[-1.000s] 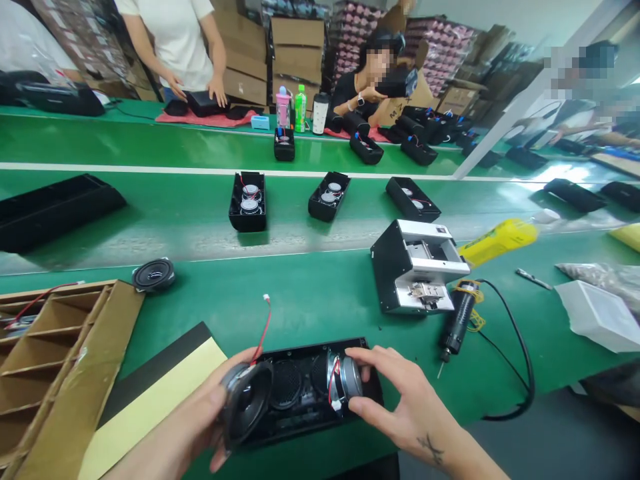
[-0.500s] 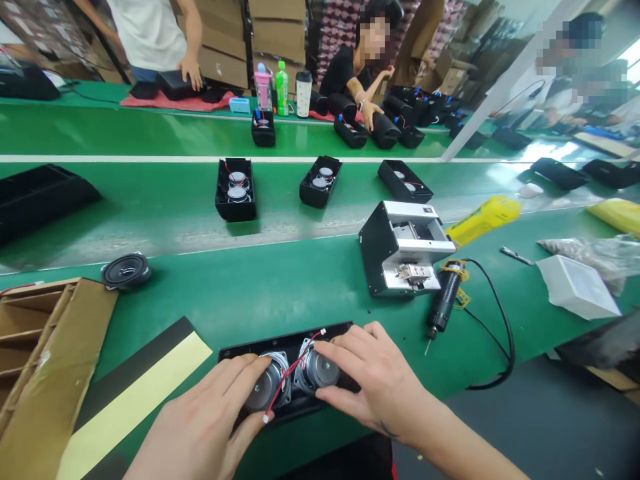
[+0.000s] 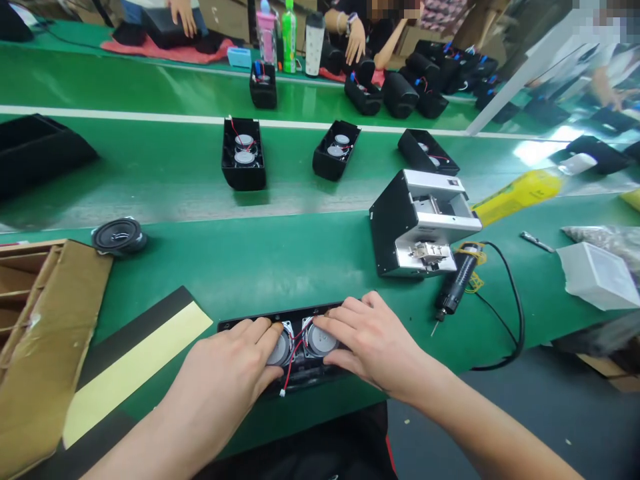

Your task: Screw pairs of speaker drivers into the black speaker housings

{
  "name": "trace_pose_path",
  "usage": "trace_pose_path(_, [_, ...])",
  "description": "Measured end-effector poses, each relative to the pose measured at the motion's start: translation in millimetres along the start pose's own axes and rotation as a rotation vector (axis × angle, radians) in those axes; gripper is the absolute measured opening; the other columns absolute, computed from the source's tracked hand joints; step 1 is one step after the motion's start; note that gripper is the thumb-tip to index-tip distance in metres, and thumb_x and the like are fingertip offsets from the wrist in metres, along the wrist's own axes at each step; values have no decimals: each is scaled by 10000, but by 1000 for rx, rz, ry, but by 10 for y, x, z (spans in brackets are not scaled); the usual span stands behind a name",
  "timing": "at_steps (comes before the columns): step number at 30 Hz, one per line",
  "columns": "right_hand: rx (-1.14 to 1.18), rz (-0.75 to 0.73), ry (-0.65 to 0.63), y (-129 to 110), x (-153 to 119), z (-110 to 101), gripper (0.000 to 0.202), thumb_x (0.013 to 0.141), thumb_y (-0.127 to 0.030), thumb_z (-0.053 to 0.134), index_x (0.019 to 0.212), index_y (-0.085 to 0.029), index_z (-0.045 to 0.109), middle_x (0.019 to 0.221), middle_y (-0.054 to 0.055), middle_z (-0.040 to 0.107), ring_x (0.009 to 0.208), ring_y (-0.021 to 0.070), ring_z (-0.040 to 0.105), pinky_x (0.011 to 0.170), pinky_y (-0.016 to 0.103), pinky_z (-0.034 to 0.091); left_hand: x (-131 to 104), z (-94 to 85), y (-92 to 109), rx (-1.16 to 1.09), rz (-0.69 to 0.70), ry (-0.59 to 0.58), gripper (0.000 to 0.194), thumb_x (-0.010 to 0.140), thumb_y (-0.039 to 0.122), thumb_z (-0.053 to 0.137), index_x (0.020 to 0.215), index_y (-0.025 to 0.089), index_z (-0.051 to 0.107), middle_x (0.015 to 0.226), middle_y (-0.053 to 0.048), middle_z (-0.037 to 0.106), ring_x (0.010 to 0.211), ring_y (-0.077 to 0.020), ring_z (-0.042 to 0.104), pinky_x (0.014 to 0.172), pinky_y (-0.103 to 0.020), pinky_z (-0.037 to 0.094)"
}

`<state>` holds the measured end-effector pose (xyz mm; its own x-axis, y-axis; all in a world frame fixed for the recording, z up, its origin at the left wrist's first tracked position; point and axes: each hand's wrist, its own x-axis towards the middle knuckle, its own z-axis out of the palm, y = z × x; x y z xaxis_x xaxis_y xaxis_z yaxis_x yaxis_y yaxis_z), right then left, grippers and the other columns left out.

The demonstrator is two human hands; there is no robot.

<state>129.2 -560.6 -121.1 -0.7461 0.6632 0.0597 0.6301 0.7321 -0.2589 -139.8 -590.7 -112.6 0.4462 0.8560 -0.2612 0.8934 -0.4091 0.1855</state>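
Two round speaker drivers, a left speaker driver [image 3: 281, 349] and a right speaker driver [image 3: 321, 341], sit magnet side up in a long black speaker housing [image 3: 305, 380] at the near edge of the bench. My left hand [image 3: 235, 363] has its fingers and thumb closed round the left driver, partly covering it. Around the right driver curl the fingers and thumb of my right hand [image 3: 367, 340]. A red and black wire [image 3: 291, 360] with a white plug runs between the two drivers and hangs over the housing.
Right of the housing stand a silver-and-black screw feeder [image 3: 425, 223] and an electric screwdriver [image 3: 460, 280]. At left are a loose speaker [image 3: 119, 236], a cardboard box [image 3: 60, 320] and a yellow-and-black strip [image 3: 145, 367]. Several housings, one a black housing [image 3: 244, 155], lie beyond; co-workers sit opposite.
The drivers now sit lower and flatter in the housing, with my hands still on them. The wire's upper end has shifted down between them. The view has tilted downward.
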Motion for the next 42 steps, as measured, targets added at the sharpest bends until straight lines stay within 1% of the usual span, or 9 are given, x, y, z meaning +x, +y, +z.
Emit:
trace_pose_path(6, [85, -28, -20, 86, -32, 0, 467, 1056, -474, 711, 1407, -176, 638, 1248, 54, 772, 1063, 236, 633, 852, 421, 292, -36, -39, -86, -28, 68, -23, 550, 842, 199, 861, 1376, 237, 737, 1291, -99, 809, 1056, -338, 813, 856, -468, 706])
trace_pose_path(10, [141, -41, 0, 133, -36, 4, 439, 1102, -503, 614, 1392, -176, 653, 1263, 64, 777, 1061, 227, 635, 853, 419, 298, -79, 61, -165, -25, 178, 114, 480, 885, 214, 806, 1360, 219, 736, 1256, -80, 823, 1000, -309, 820, 810, -442, 706])
trace_pose_path(13, [144, -46, -6, 124, -44, -8, 412, 1124, -487, 574, 1381, -178, 667, 1294, 75, 777, 1074, 226, 639, 853, 421, 296, -112, 168, -200, -13, 238, 229, 339, 987, 232, 657, 1310, 190, 753, 1206, -83, 833, 961, -295, 820, 754, -429, 695])
trace_pose_path(16, [125, -43, -19, 108, -52, -26, 410, 1122, -484, 586, 1389, -185, 670, 1309, 75, 777, 1084, 230, 641, 858, 430, 296, -133, 245, -216, -26, 233, 286, 356, 1070, 264, 495, 1296, 205, 764, 1200, -92, 835, 957, -284, 816, 723, -403, 669])
trace_pose_path(20, [116, -47, -11, 113, -48, -57, 398, 1118, -475, 597, 1379, -187, 682, 1287, 67, 783, 1072, 228, 641, 881, 439, 301, -135, 280, -221, -62, 231, 310, 390, 1103, 296, 439, 1311, 228, 762, 1211, -90, 835, 971, -276, 807, 724, -385, 649])
trace_pose_path(26, [132, -47, -31, 118, -31, -90, 386, 1116, -459, 607, 1379, -186, 683, 1279, 56, 779, 1074, 225, 641, 889, 435, 302, -118, 262, -210, -29, 270, 355, 398, 1114, 277, 417, 1305, 194, 756, 1190, -85, 840, 942, -268, 818, 720, -397, 670])
trace_pose_path(30, [124, -40, -25, 125, -34, -67, 387, 1116, -470, 605, 1372, -192, 689, 1262, 56, 783, 1067, 222, 639, 888, 436, 302, -109, 247, -206, -10, 286, 385, 421, 1123, 276, 394, 1267, 168, 774, 1152, -83, 845, 926, -260, 822, 736, -404, 688])
trace_pose_path(35, [139, -34, -22, 139, -37, -39, 393, 1119, -470, 602, 1389, -197, 685, 1291, 62, 778, 1078, 216, 635, 893, 441, 307, -101, 255, -206, -16, 275, 359, 415, 1118, 287, 410, 1289, 177, 772, 1195, -90, 840, 959, -271, 823, 740, -408, 692])
trace_pose_path(42, [132, -26, -14, 114, -64, -23, 371, 1130, -447, 579, 1392, -205, 685, 1308, 55, 770, 1065, 221, 622, 875, 439, 289, -108, 258, -197, 57, 295, 407, 444, 1126, 269, 375, 1272, 162, 780, 1192, -94, 848, 957, -259, 835, 745, -377, 702])
